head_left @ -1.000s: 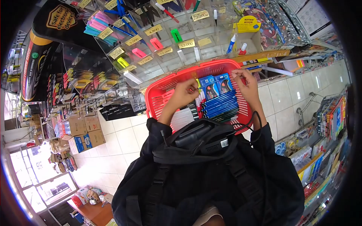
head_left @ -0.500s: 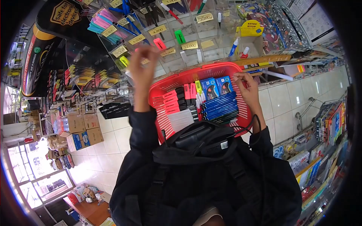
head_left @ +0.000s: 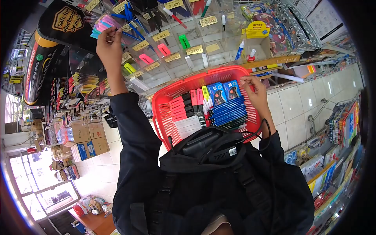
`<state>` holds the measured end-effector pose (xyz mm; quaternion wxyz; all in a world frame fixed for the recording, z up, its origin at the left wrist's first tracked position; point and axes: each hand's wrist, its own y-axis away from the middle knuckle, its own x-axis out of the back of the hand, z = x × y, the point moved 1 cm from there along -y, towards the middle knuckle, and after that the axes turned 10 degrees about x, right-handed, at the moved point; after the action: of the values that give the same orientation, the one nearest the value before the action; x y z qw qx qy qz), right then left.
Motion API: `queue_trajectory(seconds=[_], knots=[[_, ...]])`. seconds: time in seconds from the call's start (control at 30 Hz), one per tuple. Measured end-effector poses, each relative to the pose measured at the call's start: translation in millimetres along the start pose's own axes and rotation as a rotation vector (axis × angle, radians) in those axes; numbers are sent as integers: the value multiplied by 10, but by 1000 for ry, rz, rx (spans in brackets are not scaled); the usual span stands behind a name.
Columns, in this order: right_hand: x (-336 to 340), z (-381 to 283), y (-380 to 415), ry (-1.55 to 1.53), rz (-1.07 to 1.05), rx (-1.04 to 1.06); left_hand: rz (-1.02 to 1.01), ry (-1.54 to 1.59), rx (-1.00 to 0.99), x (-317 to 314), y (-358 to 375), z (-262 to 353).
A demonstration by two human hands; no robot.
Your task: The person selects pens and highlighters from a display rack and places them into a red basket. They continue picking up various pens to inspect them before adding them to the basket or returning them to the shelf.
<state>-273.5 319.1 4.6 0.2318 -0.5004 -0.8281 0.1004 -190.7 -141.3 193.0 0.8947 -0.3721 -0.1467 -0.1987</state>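
Observation:
My left hand [head_left: 109,45] is at the display rack, its fingers bent together at the bundle of pastel pink, blue and purple pens [head_left: 102,24]. Whether a pen is between the fingertips is hidden. My right hand [head_left: 255,90] grips the right far rim of the red plastic basket [head_left: 164,92] in front of my body. Inside the basket lie pink highlighters with black caps [head_left: 178,107], white sticks [head_left: 187,126], a bundle of blue pens [head_left: 229,111], blue boxes [head_left: 217,92] and a yellow highlighter [head_left: 205,91].
The clear rack [head_left: 176,66] has price tags and holds green, pink and yellow highlighters and markers. A black bag [head_left: 207,147] hangs at my chest over the near basket edge. Cartons [head_left: 90,141] stand on the tiled floor at left, and a goods rack [head_left: 341,125] at right.
My left hand has moved left and up, from above the basket's far left edge to the pastel pens. The right hand stays at the rim; the basket shifts slightly left in view.

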Motion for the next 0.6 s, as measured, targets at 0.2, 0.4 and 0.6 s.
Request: queue_trajectory(seconds=[0.2,0.4,0.6], knots=[[0,-63,-16,-9,3,-21,-13,532,112,416,-69,135],[-6,-85,-21,0,-3,-26,237,1072,79,854,249,193],[-12,-69,-21,14,-16,-34,-272,1012,382,121,1305,99]])
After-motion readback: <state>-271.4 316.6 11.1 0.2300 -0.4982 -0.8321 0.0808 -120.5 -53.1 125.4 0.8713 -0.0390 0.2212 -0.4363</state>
